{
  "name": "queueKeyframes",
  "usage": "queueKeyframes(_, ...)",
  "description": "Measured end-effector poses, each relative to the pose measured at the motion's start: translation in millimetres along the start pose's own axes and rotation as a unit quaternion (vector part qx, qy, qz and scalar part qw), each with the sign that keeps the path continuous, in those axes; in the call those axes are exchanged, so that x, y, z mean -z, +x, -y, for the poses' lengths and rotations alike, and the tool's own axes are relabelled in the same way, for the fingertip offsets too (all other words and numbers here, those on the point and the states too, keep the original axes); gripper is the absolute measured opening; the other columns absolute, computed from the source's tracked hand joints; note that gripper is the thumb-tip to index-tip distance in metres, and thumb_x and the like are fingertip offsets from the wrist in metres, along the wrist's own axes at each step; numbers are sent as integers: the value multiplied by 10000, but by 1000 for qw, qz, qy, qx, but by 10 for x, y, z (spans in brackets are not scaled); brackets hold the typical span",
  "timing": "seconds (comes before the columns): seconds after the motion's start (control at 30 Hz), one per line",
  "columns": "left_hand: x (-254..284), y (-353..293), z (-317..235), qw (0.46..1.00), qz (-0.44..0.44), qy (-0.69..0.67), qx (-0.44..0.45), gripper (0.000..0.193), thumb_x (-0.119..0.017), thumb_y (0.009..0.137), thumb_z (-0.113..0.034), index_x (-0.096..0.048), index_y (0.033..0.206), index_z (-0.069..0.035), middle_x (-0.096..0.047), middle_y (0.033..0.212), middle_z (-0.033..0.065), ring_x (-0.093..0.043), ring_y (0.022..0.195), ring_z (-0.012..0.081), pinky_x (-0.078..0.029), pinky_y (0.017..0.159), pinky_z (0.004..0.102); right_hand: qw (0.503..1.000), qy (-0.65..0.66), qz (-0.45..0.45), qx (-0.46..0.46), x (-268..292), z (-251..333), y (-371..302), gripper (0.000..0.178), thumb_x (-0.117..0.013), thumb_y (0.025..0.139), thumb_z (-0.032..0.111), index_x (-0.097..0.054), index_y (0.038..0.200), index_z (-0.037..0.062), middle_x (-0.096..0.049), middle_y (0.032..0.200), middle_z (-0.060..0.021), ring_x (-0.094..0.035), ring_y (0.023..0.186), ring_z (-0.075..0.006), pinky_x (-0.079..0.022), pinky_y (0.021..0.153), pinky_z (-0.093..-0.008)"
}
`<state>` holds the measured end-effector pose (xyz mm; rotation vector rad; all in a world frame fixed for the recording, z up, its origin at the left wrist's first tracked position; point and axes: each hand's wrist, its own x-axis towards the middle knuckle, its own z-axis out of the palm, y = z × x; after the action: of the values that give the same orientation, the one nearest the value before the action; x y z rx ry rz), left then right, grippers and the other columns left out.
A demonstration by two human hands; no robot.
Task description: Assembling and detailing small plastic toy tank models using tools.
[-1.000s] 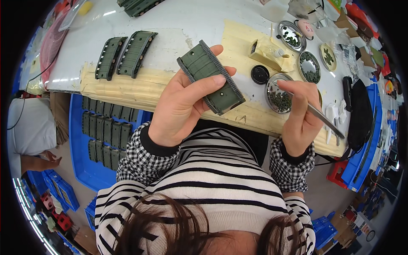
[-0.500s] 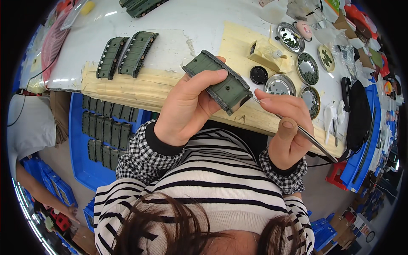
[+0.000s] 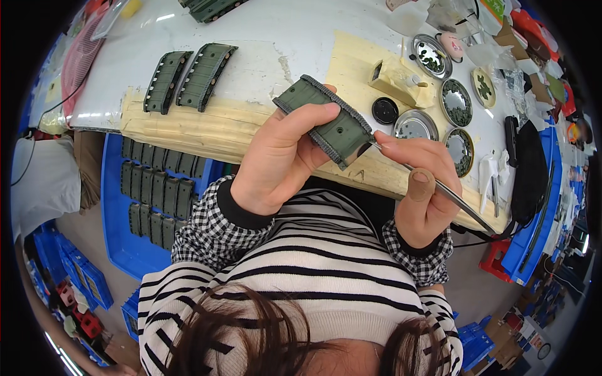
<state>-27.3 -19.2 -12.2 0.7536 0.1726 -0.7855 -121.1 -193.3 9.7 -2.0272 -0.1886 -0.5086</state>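
My left hand (image 3: 269, 153) is closed around a green model tank hull (image 3: 340, 133) with grey tracks along both long sides, thumb on top and fingers beneath. The hull is held tilted over the table's front edge. In my right hand (image 3: 423, 188) is a pair of metal tweezers (image 3: 463, 205), gripped between thumb and fingers. Their tip meets the hull's right end, close to my fingertips. Whether a small part sits in the tip is too small to tell. Two similar hulls (image 3: 205, 76) stand side by side at the left of the table.
Metal dishes (image 3: 456, 103) of small green parts stand on the right, beside a black round lid (image 3: 384, 111) and a yellowish paper-wrapped block (image 3: 401, 84). Below the table's left side, a blue crate (image 3: 119, 244) holds several rows of hulls. Another person's arm (image 3: 53, 326) shows at far left.
The tweezers' tip has come up to the hull's right end. Both hands and the hull have shifted very slightly right in the picture. The other person's arm has moved lower at far left.
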Motion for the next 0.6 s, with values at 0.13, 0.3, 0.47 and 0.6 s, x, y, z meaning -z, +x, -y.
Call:
queueKeyframes(0.13,2,-6,6,1000,0,-4,-3,364,-579,913,-113,-473,1253,-38,-618,1111,161,-645,997,229,-560,823,374,1000,-8,0,5,-6,-2,0,193,-539,945,89,-682,1031,-8,-677,1017,-163,-636,886,-222,-494,799,-292)
queueKeyframes(0.3,1,-6,24,1000,-6,-7,-6,358,-575,917,-109,-475,1253,-37,-617,1113,161,-642,1000,229,-556,838,380,1000,-13,4,11,-11,-6,-8,189,-542,934,73,-679,1027,-18,-671,1016,-175,-651,906,-238,-503,797,-299)
queueKeyframes(0.47,-17,-13,27,1000,-8,-9,-11,351,-574,917,-108,-481,1248,-38,-619,1109,156,-640,1006,223,-557,843,371,1000,-18,7,24,-14,-6,-16,172,-561,907,29,-672,1025,-28,-664,998,-182,-670,951,-272,-517,790,-313)
queueKeyframes(0.6,1,-11,30,1000,-4,-4,-5,352,-570,917,-109,-479,1250,-41,-621,1104,154,-644,994,219,-561,831,360,999,-19,15,44,-18,8,-8,181,-586,872,-27,-665,1035,-33,-658,1011,-179,-670,973,-276,-534,784,-312)
